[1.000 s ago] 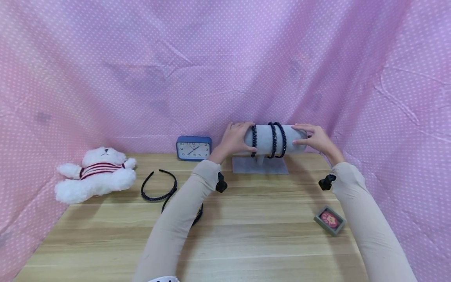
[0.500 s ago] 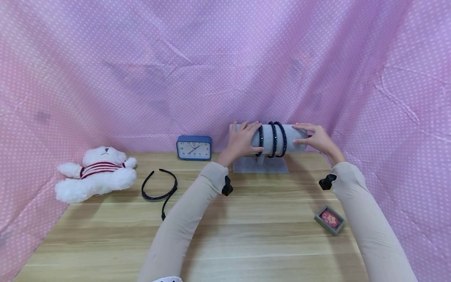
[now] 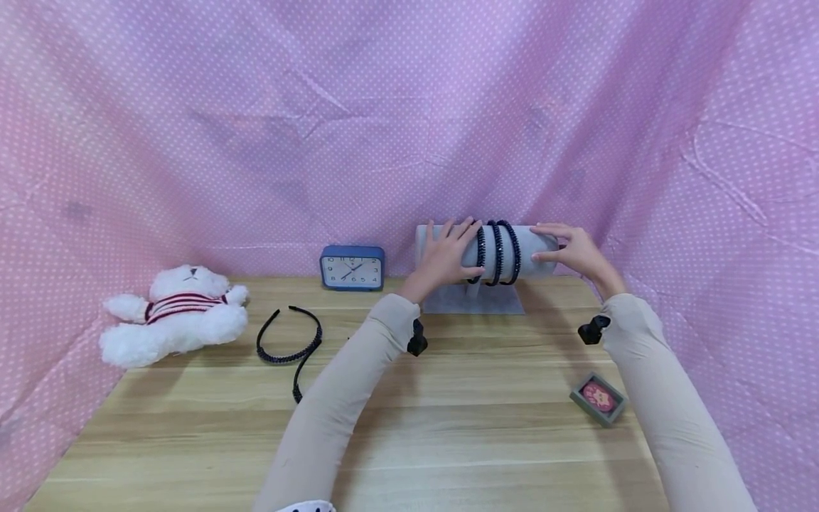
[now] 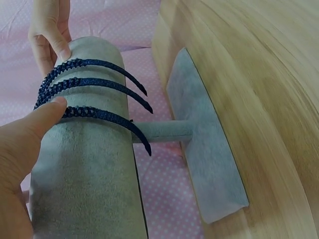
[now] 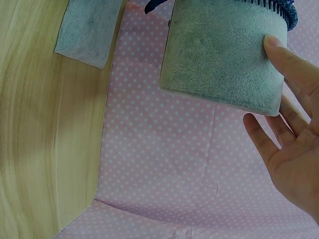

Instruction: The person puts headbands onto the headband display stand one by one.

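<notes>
Pink dotted cloth [image 3: 384, 114] hangs behind a grey display roll [image 3: 527, 254], the right hand [image 3: 576, 252] gripping its right end, the left hand [image 3: 443, 257] gripping its leftmost headband [image 3: 481, 249].

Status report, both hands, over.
Left hand touching leftmost dark-blue beaded headband. Right hand gripping fuzzy grey cylinder. Two matching headbands alongside may block rightward sliding.

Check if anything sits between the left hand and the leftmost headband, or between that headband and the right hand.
Nothing visible separates the left hand from the leftmost headband; they touch. The middle headband and rightmost headband, over the gray display roll, stand between it and the right hand.
</notes>
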The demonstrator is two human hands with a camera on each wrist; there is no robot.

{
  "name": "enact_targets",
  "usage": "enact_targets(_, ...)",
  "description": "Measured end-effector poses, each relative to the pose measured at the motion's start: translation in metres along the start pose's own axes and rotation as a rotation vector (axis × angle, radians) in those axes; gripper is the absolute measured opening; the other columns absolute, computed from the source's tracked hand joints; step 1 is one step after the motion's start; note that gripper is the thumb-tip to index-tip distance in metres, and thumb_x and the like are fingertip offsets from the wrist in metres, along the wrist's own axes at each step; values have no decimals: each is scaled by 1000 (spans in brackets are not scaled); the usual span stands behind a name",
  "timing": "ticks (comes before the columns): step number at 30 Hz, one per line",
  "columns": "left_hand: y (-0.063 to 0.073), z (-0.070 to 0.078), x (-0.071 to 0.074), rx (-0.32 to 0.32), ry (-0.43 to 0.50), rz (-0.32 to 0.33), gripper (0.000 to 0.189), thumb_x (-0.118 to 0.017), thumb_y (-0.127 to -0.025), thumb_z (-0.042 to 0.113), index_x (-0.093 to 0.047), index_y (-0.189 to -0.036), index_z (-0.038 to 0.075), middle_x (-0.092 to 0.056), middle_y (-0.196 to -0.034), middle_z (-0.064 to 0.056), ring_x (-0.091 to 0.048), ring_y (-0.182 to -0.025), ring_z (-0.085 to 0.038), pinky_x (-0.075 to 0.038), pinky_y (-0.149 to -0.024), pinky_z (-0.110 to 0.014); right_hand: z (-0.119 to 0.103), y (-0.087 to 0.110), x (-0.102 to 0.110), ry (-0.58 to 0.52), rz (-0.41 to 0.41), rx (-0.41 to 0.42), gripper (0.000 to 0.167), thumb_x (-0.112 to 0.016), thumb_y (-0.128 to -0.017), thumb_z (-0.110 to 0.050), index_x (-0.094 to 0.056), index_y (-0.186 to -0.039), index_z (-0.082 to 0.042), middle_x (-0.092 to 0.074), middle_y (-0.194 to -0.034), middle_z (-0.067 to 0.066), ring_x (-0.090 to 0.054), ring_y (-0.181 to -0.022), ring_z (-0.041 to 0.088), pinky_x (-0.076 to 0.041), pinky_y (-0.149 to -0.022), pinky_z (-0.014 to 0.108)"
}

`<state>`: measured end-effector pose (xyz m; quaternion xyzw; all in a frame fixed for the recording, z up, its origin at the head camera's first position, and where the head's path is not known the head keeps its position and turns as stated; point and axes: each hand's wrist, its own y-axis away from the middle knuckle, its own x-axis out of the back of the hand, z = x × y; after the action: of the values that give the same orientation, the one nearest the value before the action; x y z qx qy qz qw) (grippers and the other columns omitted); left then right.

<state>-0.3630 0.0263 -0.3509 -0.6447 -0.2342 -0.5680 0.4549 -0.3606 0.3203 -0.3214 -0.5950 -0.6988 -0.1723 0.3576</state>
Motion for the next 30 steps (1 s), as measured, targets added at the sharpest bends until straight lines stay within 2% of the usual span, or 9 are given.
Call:
enact_targets(3,8,-5,2,-16,66,42,92,-62,-93,63,-17,-164,26,-23,-170,2,-25,-155,-30,-14,-125,-66,1,0,-2,-3,0,9,64,-84,-85,-13,-58,-143,-6,-44,-158,19,-37,-147,39,-36,-118,58)
enact_targets(8,31,-22,12,-63,139,149,76,-67,-96,51,-35,-159,22,-37,-164,-3,-33,-150,-31,-18,-123,-69,3,0,-2,11,0,23,63,-83,-86,-14,-58,-144,-6,-44,-158,19,-37,-147,39,-36,-118,59)
enact_targets(13,62,-50,19,-98,164,205,64,-71,-96,40,-48,-151,18,-49,-155,-7,-42,-144,-30,-27,-123,-59,2,2,2,7,2,16,63,-82,-87,-13,-58,-144,-7,-42,-160,17,-35,-149,39,-34,-119,60)
enact_targets(17,93,-78,20,-121,230,196,59,-74,-94,30,-54,-147,13,-57,-147,-9,-50,-136,-32,-34,-119,-53,2,2,4,16,-8,8,65,-83,-87,-16,-57,-145,-8,-41,-160,17,-34,-149,40,-33,-120,60)
enact_targets(19,109,-90,19,-123,271,160,58,-75,-93,28,-55,-145,12,-60,-144,-11,-53,-134,-32,-37,-118,-52,2,2,5,22,-10,1,65,-83,-87,-17,-56,-146,-9,-41,-161,16,-34,-149,40,-34,-119,60)
enact_targets(22,136,-105,18,-112,326,65,59,-77,-92,26,-56,-144,11,-61,-142,-12,-54,-133,-33,-39,-117,-54,3,1,5,21,-14,0,65,-82,-87,-16,-56,-146,-8,-41,-160,17,-36,-148,41,-34,-119,61)
enact_targets(26,174,-118,13,-103,416,-109,58,-80,-88,21,-59,-142,10,-63,-140,-11,-57,-132,-30,-44,-115,-51,2,0,4,14,-22,6,65,-82,-88,-15,-55,-146,-7,-42,-160,18,-37,-146,41,-35,-118,61)
enact_targets(30,210,-131,6,-130,517,-287,56,-83,-86,16,-63,-137,7,-68,-131,-12,-62,-125,-31,-49,-109,-52,2,-1,3,16,-29,1,65,-82,-88,-16,-55,-146,-7,-42,-160,17,-37,-147,40,-35,-118,60)
